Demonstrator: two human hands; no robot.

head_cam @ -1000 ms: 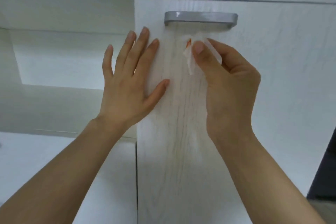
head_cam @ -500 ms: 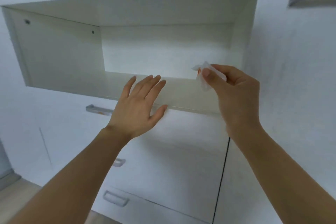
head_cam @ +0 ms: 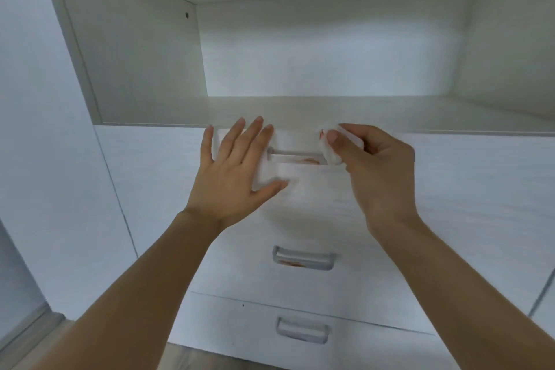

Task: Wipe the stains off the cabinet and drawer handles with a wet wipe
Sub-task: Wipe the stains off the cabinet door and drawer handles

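Pinching a crumpled white wet wipe point(head_cam: 330, 153) between thumb and curled fingers, the right hand point(head_cam: 378, 168) holds it against the right end of the top drawer handle point(head_cam: 295, 156). The wipe has a small reddish mark at its upper edge, near the fingertip. The handle is a slim silver bar, and an orange-red stain shows just under it, on its right half.

The left hand point(head_cam: 231, 177) is flat on the white top drawer front point(head_cam: 450, 177), with fingers straight and spread and the thumb pointing to the right. Its fingertips are just beside the left end of the same handle; it holds nothing.

Below, the middle drawer handle point(head_cam: 304, 258) is a silver loop, and it also has a reddish stain along its lower inside edge. The bottom drawer handle point(head_cam: 301, 330) is lower still; I cannot tell if it is dirty, because the picture is blurred there.

Above the drawers there is an open white cabinet compartment point(head_cam: 330, 54) with light falling on its back wall. Two small dark holes are visible in its left side panel. At the bottom left, a strip of wooden floor point(head_cam: 39, 336) can be seen
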